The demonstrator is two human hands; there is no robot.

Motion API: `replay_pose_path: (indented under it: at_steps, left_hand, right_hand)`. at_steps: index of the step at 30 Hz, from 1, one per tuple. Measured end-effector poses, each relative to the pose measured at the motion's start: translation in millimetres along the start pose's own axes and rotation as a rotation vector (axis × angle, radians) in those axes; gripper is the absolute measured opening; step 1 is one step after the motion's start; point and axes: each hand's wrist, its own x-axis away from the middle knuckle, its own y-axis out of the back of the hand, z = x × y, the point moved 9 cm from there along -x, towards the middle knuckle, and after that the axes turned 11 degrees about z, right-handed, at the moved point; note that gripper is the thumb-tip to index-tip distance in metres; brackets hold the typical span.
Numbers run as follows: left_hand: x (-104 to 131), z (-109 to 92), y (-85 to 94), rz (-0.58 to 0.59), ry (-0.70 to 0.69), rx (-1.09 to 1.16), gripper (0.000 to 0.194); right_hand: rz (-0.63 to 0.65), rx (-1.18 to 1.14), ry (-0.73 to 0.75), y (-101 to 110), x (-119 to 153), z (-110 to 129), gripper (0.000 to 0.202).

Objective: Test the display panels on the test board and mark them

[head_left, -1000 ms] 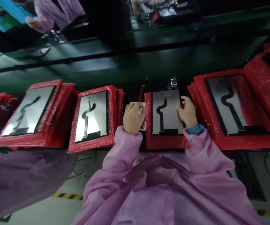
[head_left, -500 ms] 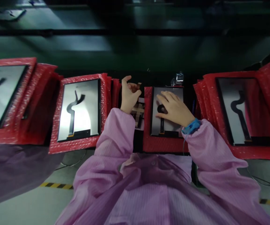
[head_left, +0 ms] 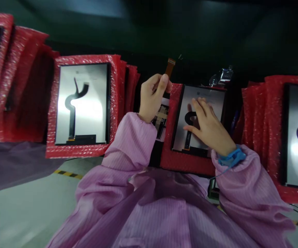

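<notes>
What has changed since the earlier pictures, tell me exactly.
The left hand has taken hold of the orange ribbon cable and lifted it. The right hand has moved left from the display panel's right edge to over its face. The panel still lies on the red bubble wrap.

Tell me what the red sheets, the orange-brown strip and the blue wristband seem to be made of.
The red sheets look like thin, glossy plastic bubble wrap: they are dimpled and catch the light. The strip in the left hand seems to be smooth plastic film, perhaps a flex cable, with a metallic-looking end. The wristband could be fabric or soft plastic; its folds leave that open.
</notes>
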Motion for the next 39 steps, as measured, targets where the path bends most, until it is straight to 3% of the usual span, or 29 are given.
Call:
replay_pose_path:
  at_steps: [3, 6, 9, 16, 20, 25, 29, 32, 39]
  left_hand:
    - [0, -2, -5.4, 0.048, 0.004, 0.027, 0.043]
    - [0, 2, -7.5, 0.075, 0.093, 0.122, 0.022]
    - [0, -8, -10.3, 0.143, 0.041, 0.118, 0.015]
    - [10, -33, -36.7, 0.515, -0.096, -0.129, 0.021]
    - [12, -34, -42.7, 0.592, -0.099, -0.193, 0.019]
    - [13, -32, -48.9, 0.633, -0.139, -0.294, 0.017]
    - [11, -14, -44.5, 0.570, -0.005, -0.245, 0.013]
    - [11, -5, -38.7, 0.501, 0.069, -0.198, 0.014]
    - [14, 7, -34.0, 0.447, 0.203, -0.053, 0.014]
  right_hand:
    - [0.006, -0.007, 0.000, -1, 2, 3, 0.089]
    - [-0.038, -0.074, 0.011, 2, 3, 5, 0.084]
    - [-0.126, -0.150, 0.015, 6, 3, 5, 0.074]
    - [-0.296, -0.252, -0.048, 17, 6, 10, 0.079]
    - [-0.381, -0.449, -0.034, 16, 6, 8, 0.082]
    - [-0.287, -0.906, -0.033, -2, -4, -4, 0.063]
    - [-0.320, -1.110, -0.111, -6, -5, -12, 0.067]
    - [-0.338, -1.050, -0.094, -1, -5, -13, 0.051]
    - [-0.205, -0.566, 0.047, 17, -8, 0, 0.029]
